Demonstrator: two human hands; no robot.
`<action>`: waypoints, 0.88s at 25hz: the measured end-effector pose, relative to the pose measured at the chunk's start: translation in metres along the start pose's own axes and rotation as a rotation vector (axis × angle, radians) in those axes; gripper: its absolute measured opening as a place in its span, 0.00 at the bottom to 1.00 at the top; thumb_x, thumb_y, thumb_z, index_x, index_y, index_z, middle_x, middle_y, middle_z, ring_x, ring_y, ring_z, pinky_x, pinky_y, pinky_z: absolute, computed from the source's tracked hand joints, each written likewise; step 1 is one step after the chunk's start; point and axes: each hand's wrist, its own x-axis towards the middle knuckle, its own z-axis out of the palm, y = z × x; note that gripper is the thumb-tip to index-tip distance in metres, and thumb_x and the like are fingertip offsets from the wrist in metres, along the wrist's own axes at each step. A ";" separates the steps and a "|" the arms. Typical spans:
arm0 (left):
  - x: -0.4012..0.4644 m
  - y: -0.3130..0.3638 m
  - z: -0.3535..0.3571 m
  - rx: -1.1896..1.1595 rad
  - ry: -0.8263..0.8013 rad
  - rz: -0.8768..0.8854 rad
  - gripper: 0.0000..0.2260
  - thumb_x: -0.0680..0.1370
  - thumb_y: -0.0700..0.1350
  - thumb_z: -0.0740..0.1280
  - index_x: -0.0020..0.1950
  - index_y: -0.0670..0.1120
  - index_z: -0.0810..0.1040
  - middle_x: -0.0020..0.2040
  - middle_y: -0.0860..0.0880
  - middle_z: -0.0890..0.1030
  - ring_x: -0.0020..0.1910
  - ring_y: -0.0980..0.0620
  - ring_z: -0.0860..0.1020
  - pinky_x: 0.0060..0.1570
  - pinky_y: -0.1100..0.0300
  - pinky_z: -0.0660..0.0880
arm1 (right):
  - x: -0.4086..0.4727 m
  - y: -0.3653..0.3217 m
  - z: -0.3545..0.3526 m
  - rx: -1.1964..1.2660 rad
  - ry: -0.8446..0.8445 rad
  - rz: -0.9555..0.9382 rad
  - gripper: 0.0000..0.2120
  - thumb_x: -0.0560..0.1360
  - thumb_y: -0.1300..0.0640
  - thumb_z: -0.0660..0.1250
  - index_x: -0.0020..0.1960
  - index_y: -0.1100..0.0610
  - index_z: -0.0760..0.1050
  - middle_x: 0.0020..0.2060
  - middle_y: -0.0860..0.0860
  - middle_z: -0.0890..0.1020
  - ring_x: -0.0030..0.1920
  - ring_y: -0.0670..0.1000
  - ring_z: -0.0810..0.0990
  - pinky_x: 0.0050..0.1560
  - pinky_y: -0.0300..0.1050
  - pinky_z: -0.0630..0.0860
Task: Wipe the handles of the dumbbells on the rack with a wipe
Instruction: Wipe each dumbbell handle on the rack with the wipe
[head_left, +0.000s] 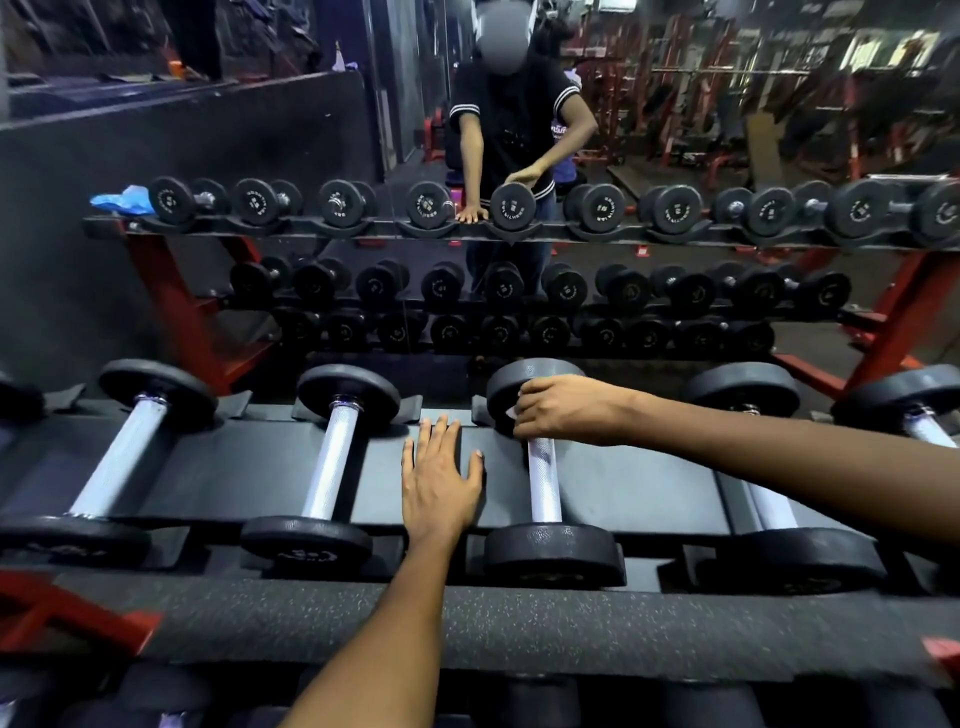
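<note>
The right hand (558, 410) has its fingers curled around the wipe (511, 412) on the far end of the handle (543, 480), so I judge it should slide toward 6 o'clock along the whole bar, while the left hand (440, 478), fingers straight, lies flat on the rack (260, 467).

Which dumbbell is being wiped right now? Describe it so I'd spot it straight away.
Start at the black top shelf of the dumbbell rack nearest the camera, where black dumbbells with silver handles lie in a row. The dumbbell being wiped lies just right of the flat left hand. Only this one has the right hand curled round the far end of its handle.
</note>
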 end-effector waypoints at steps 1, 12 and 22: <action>0.001 0.000 0.000 -0.004 0.007 0.001 0.25 0.80 0.56 0.57 0.76 0.50 0.63 0.77 0.52 0.61 0.78 0.56 0.50 0.76 0.57 0.41 | -0.010 0.001 0.001 0.021 0.083 0.047 0.10 0.72 0.62 0.58 0.44 0.56 0.77 0.37 0.50 0.81 0.44 0.54 0.79 0.58 0.44 0.69; 0.001 0.003 -0.001 0.096 -0.036 0.003 0.26 0.81 0.57 0.53 0.79 0.51 0.56 0.79 0.52 0.54 0.78 0.55 0.45 0.75 0.55 0.35 | -0.010 -0.029 -0.003 2.259 0.451 1.775 0.13 0.77 0.66 0.51 0.36 0.59 0.65 0.20 0.51 0.74 0.16 0.48 0.71 0.39 0.39 0.69; 0.003 0.002 0.001 0.131 -0.038 0.014 0.27 0.81 0.57 0.52 0.79 0.50 0.55 0.80 0.51 0.53 0.78 0.54 0.44 0.75 0.53 0.36 | 0.019 -0.017 -0.025 2.270 0.350 1.720 0.10 0.73 0.64 0.62 0.35 0.55 0.66 0.34 0.51 0.70 0.28 0.49 0.71 0.41 0.42 0.67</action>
